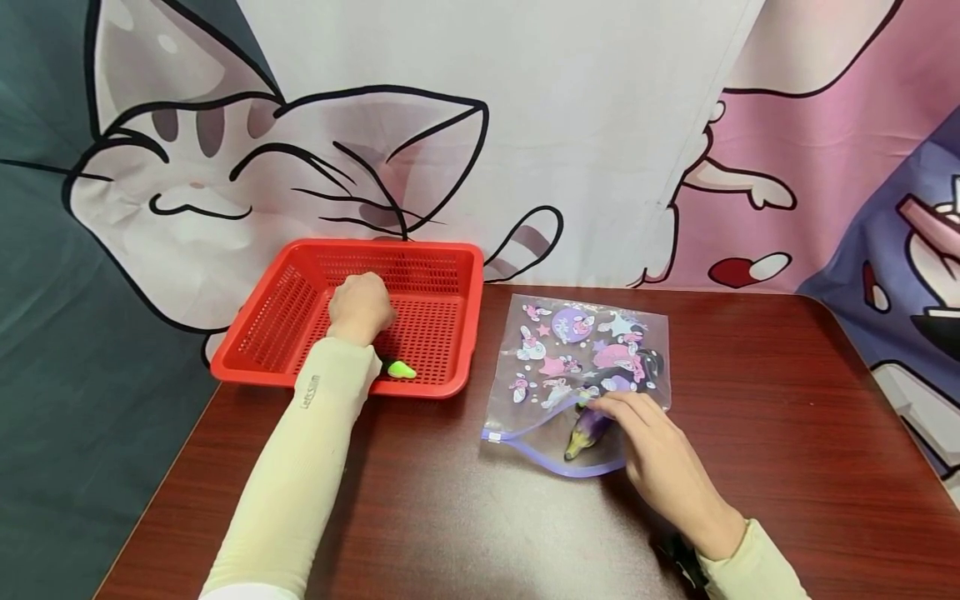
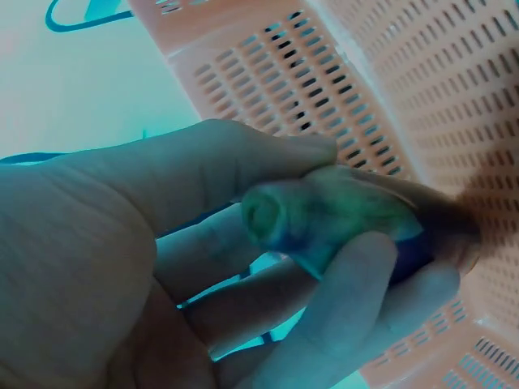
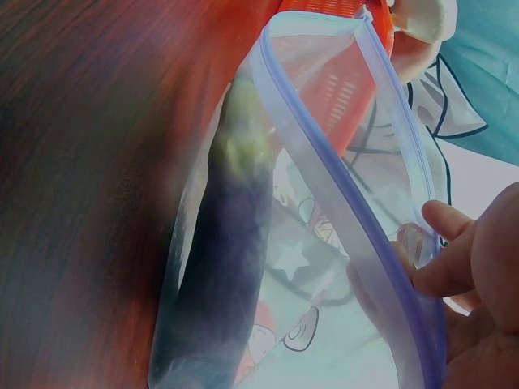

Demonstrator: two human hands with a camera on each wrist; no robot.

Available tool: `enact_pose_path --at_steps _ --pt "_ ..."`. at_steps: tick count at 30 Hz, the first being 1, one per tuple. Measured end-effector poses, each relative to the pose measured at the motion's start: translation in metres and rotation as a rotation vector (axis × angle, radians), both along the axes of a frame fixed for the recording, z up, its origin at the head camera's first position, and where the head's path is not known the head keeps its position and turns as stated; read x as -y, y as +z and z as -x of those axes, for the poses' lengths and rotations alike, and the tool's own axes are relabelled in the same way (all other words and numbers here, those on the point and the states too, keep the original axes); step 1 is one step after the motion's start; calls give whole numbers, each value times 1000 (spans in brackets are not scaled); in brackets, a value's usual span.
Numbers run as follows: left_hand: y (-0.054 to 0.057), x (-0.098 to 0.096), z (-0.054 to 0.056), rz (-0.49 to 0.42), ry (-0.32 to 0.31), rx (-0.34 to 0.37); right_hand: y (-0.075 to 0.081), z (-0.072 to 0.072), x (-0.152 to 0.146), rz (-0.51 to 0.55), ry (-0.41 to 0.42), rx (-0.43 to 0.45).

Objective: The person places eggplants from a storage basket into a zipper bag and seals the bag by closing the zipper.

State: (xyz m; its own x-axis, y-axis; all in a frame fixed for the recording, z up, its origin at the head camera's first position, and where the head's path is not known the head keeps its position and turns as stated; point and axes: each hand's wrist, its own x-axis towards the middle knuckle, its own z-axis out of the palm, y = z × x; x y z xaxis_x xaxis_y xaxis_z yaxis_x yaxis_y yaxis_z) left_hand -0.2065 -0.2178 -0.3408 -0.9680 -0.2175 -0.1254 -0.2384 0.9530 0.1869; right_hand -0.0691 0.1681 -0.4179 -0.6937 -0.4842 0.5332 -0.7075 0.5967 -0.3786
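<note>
My left hand (image 1: 362,308) reaches into the red plastic basket (image 1: 471,333). In the left wrist view its thumb and fingers grip an eggplant (image 2: 340,207), the greenish stem end towards the wrist. Beneath the left wrist, something dark with a bright green tip (image 1: 401,369) shows; whether it is the held eggplant I cannot tell. My right hand (image 1: 667,458) pinches the purple-edged mouth of a clear printed zip bag (image 1: 551,367), which gapes wide. Inside the bag lies another eggplant (image 3: 223,251), its stem end (image 1: 573,446) towards the mouth.
The bag lies on a brown wooden table (image 1: 420,500), to the right of the basket. Behind the table hangs a cloth (image 1: 592,142) with cartoon animals. A zip slider (image 1: 492,437) sits at the bag's left corner.
</note>
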Motion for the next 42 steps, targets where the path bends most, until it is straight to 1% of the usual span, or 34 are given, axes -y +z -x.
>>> enact_pose_path --at_steps 6,13,17,21,27,31,34,37,42 --pt "8 -2 -5 10 -11 -106 1 -1 -1 -7 0 11" --pt "19 -8 -13 9 -3 -162 1 0 -1 -3 3 2" --pt "25 -11 -19 3 -14 -209 0 0 -1 -2 0 -4" --pt "32 -15 -27 -10 -47 -280 1 0 -2 -5 -5 4" --pt "45 -20 -43 -49 -97 -387 1 0 -2 1 2 -1" --pt "50 -24 -53 -83 -106 -436 2 1 -1 9 2 -12" --pt "53 -26 -60 -103 -101 -454 1 1 -1 11 0 -19" --pt "53 -27 -65 -109 -100 -469 1 1 -1 11 -1 -16" --pt "49 -29 -75 -113 -110 -533 1 1 0 18 5 -30"
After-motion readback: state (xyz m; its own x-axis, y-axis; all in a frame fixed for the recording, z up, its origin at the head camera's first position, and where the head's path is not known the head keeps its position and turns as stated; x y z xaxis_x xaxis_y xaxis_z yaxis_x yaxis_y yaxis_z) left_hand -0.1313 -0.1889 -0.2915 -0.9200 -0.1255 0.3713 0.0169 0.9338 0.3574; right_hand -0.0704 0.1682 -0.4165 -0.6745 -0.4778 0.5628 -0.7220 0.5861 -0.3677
